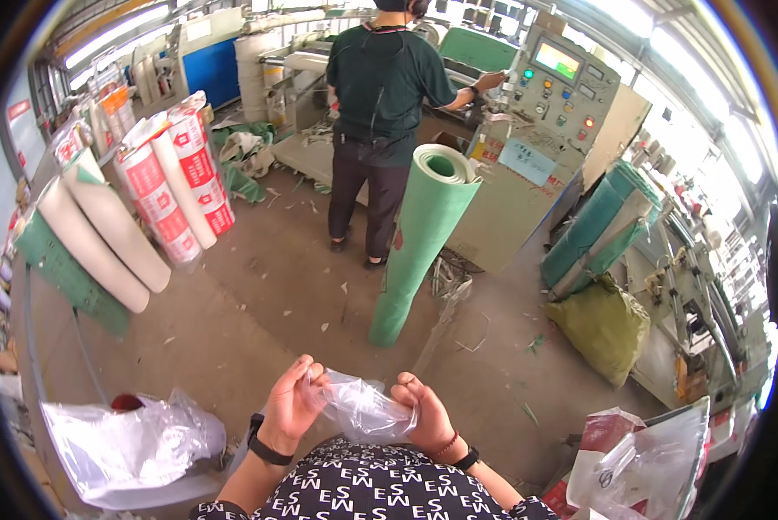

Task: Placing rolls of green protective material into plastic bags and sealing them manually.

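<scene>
A crumpled clear plastic bag or film [363, 410] is stretched between my two hands, close in front of my body. My left hand [292, 405] pinches its left side with the fingers curled in. On the right side my right hand [423, 409] grips it, fingers closed. Just beyond my hands a green roll of sheet material [425, 238] stands upright on the floor, leaning a little, its pale inner layers showing at the top. Neither hand touches the roll.
A person [380, 113] stands ahead, reaching to a control panel [549, 95]. Wrapped and bare rolls [103, 225] lean at the left. More green rolls [601, 225] and an olive sack [605, 329] are at the right. Plastic sheeting [137, 442] lies near left; scraps litter the floor.
</scene>
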Demonstrator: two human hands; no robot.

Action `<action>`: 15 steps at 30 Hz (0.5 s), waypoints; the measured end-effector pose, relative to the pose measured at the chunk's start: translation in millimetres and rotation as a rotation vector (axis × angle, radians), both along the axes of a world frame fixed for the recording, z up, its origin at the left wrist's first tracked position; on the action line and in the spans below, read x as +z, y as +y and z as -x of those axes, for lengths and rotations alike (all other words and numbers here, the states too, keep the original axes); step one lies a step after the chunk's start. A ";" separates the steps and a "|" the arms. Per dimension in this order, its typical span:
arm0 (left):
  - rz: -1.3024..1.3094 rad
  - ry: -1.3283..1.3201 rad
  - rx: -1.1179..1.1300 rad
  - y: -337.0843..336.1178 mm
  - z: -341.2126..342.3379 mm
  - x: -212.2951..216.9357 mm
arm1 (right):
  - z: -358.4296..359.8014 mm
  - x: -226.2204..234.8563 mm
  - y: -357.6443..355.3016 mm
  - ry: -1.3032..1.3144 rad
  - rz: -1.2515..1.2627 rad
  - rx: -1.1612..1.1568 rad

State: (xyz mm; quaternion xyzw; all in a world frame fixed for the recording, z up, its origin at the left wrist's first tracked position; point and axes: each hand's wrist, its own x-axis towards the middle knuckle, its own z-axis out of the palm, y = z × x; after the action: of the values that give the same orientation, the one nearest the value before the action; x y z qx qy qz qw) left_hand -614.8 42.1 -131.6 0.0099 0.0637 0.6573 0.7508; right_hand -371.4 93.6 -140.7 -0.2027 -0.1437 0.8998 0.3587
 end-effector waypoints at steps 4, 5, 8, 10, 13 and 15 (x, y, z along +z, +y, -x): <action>-0.020 0.231 0.016 54.1 -3.6 28.1 | -16.5 29.7 31.9 -0.453 -0.834 0.165; -0.077 0.292 0.013 61.1 -1.7 28.3 | -22.3 39.0 41.9 -0.460 -0.818 0.261; -0.103 0.388 0.053 86.4 -6.7 34.3 | -39.9 66.5 69.3 -0.550 -0.912 0.389; -0.125 0.480 0.053 97.4 -11.6 30.3 | -60.4 64.7 94.5 -0.459 -0.829 0.394; -0.083 0.784 0.049 109.8 -37.4 24.9 | -85.2 52.0 127.6 -0.059 -0.335 0.073; 0.118 0.982 0.118 119.9 -55.1 21.1 | -102.8 34.5 163.5 0.084 -0.161 0.016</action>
State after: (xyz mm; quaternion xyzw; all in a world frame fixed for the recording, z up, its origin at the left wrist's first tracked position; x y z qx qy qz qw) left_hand -559.6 162.0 -110.5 0.2721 0.4476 0.6115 0.5931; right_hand -268.6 257.0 -106.1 -0.1340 -0.2019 0.8958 0.3725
